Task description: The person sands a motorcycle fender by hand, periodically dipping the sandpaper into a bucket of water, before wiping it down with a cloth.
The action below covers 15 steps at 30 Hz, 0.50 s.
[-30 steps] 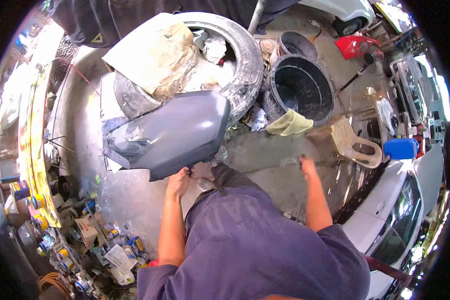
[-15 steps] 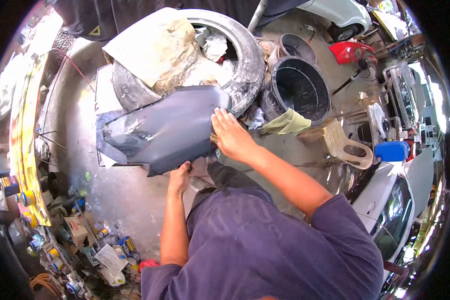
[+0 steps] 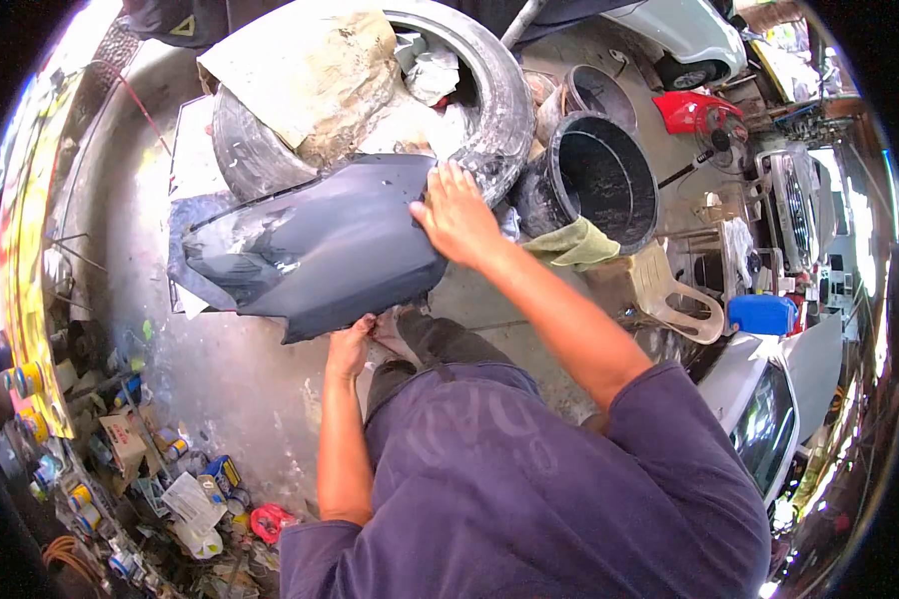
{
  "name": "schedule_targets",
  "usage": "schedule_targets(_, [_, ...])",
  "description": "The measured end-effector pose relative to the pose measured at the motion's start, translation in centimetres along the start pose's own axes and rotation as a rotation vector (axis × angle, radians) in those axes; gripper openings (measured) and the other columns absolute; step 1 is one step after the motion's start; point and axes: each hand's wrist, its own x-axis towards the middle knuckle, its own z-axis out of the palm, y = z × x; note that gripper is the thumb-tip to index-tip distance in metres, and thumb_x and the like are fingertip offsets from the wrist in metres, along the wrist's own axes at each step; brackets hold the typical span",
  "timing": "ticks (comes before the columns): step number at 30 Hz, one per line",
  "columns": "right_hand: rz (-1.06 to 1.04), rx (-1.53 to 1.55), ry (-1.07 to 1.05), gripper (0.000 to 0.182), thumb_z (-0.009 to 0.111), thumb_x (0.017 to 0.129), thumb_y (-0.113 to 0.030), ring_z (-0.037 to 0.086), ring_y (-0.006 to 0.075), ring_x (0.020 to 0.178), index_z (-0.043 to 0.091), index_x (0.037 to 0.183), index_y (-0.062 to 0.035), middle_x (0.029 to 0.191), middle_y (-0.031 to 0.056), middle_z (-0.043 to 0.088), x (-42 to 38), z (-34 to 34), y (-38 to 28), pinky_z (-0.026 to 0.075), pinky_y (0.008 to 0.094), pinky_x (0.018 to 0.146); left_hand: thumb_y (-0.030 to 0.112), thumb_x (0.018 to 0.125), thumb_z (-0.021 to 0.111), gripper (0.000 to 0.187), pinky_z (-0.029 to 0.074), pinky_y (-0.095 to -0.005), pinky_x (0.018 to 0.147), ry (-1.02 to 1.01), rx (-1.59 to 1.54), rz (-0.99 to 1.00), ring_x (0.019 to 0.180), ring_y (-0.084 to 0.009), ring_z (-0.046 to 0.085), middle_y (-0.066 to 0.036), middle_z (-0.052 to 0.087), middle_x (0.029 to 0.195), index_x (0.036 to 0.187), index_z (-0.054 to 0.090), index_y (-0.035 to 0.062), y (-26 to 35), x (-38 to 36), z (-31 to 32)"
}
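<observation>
A dark grey moulded panel [image 3: 355, 235], with a glossier, scuffed left end, lies tilted in front of me. Its upper edge is close against a worn tire [image 3: 504, 130]. My left hand [image 3: 350, 344] holds the panel's lower edge, thumb on top and the other fingers mostly hidden beneath. On the panel's right end lies my right hand [image 3: 459, 218], fingers stretched out and close together. Whether anything is under its palm is hidden.
Crumpled brown paper [image 3: 340, 80] covers part of the tire. At right stand a black bucket [image 3: 604, 185] with a green cloth [image 3: 574, 243] on its rim, a beige plastic chair [image 3: 679, 304] and a blue container [image 3: 762, 314]. Cans and litter, including a cardboard box [image 3: 125, 444], cover the lower left.
My right hand has moved up along the panel's right end, and its palm now lies further onto the surface. The panel and left hand appear slightly further left as the view shifts.
</observation>
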Motion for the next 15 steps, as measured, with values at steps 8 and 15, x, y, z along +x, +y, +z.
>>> schedule_targets(8, [0.047, 0.051, -0.039, 0.07, 0.038, 0.104, -0.043, 0.029, 0.0451, 0.144, 0.034, 0.142, 0.0152, 0.151, 0.0368, 0.03, 0.7, -0.3, 0.1, 0.02, 0.0495, 0.121, 0.031, 0.087, 0.077, 0.035, 0.048, -0.0347, 0.076, 0.036, 0.076, 0.018, 0.088, -0.0206, 0.06, -0.006, 0.063, 0.097, 0.103, 0.063, 0.0025, -0.5, 0.1, -0.7])
schedule_targets(15, [0.041, 0.086, -0.067, 0.065, 0.042, 0.102, -0.04, 0.031, 0.0445, 0.143, 0.038, 0.14, 0.013, 0.147, 0.0352, 0.036, -0.3, -1.1, 0.9, 0.021, 0.0511, 0.119, 0.028, 0.091, 0.073, 0.029, 0.048, -0.034, 0.074, 0.033, 0.147, 0.019, 0.083, -0.0202, 0.061, -0.007, 0.064, 0.091, 0.1, 0.062, 0.0018, -0.2, 0.0, -0.2])
